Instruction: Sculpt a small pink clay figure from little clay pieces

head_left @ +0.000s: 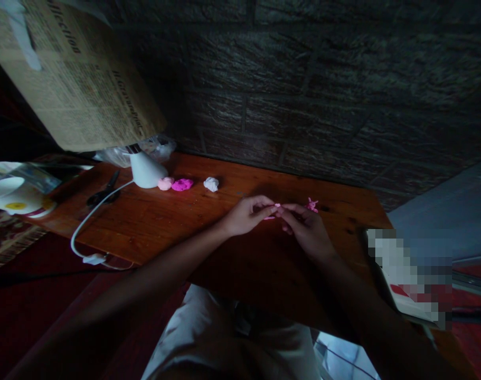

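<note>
My left hand (248, 214) and my right hand (305, 227) meet above the wooden table, fingertips pinched together on a small piece of pink clay (277, 206). Most of that piece is hidden by the fingers. Just beyond my right hand lies a small pink clay figure (312, 205) with thin protruding parts. Further left on the table sit a light pink clay lump (166, 183), a bright magenta clay lump (182, 184) touching it or nearly so, and, a little apart, a white clay lump (211, 183).
A lamp with a white base (145, 170) and newsprint shade (85, 79) stands at the left, its white cord (78, 232) hanging over the table edge. Black scissors (105, 194) and a white paper cup (16, 198) are beside it. A blurred-out flat object (406, 279) lies right. Behind rises a brick wall (264, 79).
</note>
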Tool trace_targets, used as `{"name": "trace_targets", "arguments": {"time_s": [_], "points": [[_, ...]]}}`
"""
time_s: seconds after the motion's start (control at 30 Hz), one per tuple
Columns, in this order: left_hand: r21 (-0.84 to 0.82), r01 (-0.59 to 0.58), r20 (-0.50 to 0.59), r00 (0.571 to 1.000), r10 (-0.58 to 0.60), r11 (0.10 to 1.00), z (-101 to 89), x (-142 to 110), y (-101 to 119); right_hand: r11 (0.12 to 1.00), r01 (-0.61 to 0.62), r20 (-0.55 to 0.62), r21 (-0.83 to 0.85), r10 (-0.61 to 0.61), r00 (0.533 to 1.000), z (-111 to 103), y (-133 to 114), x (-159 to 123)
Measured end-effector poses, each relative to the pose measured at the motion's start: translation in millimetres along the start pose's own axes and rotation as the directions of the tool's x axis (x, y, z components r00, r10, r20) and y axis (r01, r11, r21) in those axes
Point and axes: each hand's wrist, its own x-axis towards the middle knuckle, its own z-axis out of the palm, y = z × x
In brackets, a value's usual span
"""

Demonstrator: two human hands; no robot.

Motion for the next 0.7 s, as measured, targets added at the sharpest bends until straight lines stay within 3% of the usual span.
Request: {"name": "trace_targets", "arguments": {"time_s": [0.3,0.43,0.7], "points": [[0.094,-0.019,0.012,1.000,0.018,0.995,-0.7,-1.4,-0.4,0.998,-0.022,-0.014,0.057,0.023,1.000,1.5,-1.2,-0.8],[0.181,-0.014,0.051,0.999,0.005,0.983,1.2,-2.4,0.7,1.000,0.012,-0.012,-0.001,-0.012,1.000,-0.2,-0.1,-0.9],[0.066,-0.001,-0.037,0.999,0.003,0.998,-2.4,-1.4,1.4,0.995,0.045,0.016,-0.088,-0.044,0.999,-1.6,-3.7,-0.7]]}}
